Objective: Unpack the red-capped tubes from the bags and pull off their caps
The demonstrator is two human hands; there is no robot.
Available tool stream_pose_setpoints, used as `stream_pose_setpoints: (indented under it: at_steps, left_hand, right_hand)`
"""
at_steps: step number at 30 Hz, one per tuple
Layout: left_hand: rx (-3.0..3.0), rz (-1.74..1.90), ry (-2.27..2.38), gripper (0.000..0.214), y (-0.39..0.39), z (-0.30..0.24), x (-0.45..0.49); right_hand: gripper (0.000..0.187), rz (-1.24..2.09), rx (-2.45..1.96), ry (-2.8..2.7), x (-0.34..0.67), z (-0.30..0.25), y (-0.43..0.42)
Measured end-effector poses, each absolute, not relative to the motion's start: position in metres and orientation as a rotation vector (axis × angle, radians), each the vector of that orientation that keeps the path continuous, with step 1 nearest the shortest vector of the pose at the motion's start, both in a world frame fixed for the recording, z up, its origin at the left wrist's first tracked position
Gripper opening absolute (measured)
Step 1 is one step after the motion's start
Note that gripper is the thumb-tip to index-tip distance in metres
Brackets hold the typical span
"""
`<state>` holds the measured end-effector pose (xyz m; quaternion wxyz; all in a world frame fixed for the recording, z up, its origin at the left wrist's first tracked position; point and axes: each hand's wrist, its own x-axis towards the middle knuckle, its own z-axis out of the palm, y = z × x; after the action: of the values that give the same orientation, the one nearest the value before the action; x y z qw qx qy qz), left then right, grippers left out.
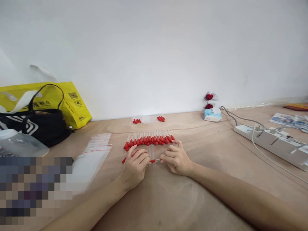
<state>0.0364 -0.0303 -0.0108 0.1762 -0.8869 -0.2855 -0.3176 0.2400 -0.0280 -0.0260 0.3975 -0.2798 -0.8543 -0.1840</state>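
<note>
A row of several clear droppers with red rubber bulbs [149, 140] lies on the tan table [168, 199]. Just below the row, my left hand [135, 166] and my right hand [176, 159] meet, fingers pinched on one dropper with a red bulb [154, 160] held sideways between them. A few bare clear tubes [150, 150] lie between the hands and the row. Another red-bulbed dropper [124, 159] pokes out at the left of my left hand. Two small clusters of red bulbs [160, 119] sit farther back near the wall.
Clear zip bags [92, 154] lie left of my hands. A black bag [40, 125], a yellow bag [69, 102] and a plastic bottle [21, 144] stand at the left. A tissue pack with red roses [211, 114] and a power strip with cables [271, 139] are at the right.
</note>
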Motion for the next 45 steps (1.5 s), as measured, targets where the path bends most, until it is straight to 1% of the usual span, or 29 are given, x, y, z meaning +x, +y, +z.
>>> stream_pose_setpoints:
  at_steps: [5,10,13,16,18,21,24,29,32,38,42,45]
  left_hand:
    - [-2.441,-0.970,-0.886,0.020,-0.027,-0.012,0.026]
    - [-2.501,-1.114,-0.951,0.017,-0.027,-0.010,0.020]
    - [-2.507,-1.167,-1.145,0.020,-0.025,-0.002,0.012]
    - [-2.449,-1.098,-1.407,0.025,-0.019,0.005,-0.010]
    - [-2.447,-1.057,-1.610,0.028,-0.015,0.007,-0.029]
    - [-2.406,-1.113,-1.932,0.031,-0.013,0.003,-0.052]
    - [-2.365,-1.168,-2.125,0.034,-0.013,-0.002,-0.061]
    - [-2.452,-1.171,-2.238,0.041,-0.012,-0.006,-0.053]
    - [-2.512,-1.240,-2.311,0.042,-0.015,-0.005,-0.047]
    - [-2.509,-1.470,-2.598,0.042,-0.023,0.001,-0.033]
    - [-2.503,-1.488,-2.653,0.040,-0.027,0.004,-0.027]
    - [-2.502,-1.483,-2.664,0.040,-0.028,0.005,-0.026]
  right_hand:
    - [0.018,-0.399,-0.828,-2.135,0.254,-0.029,-0.026]
    - [0.022,-0.221,-0.992,-2.184,0.259,-0.037,-0.020]
    - [0.029,-0.130,-1.053,-2.209,0.252,-0.043,-0.019]
    - [0.031,-0.063,-1.106,-2.232,0.243,-0.046,-0.021]
    - [0.030,-0.029,-1.124,-2.238,0.237,-0.047,-0.023]
    - [0.028,-0.003,-1.148,-2.218,0.229,-0.048,-0.023]
    - [0.025,0.001,-1.198,-2.175,0.222,-0.050,-0.020]
    - [0.029,0.035,-1.261,-2.128,0.209,-0.052,-0.016]
    - [0.025,0.093,-1.269,-2.129,0.201,-0.050,-0.016]
    - [0.015,0.161,-1.265,-2.132,0.196,-0.043,-0.018]
    - [0.014,0.210,-1.257,-2.148,0.197,-0.041,-0.019]
    - [0.016,0.225,-1.214,-2.149,0.197,-0.041,-0.019]
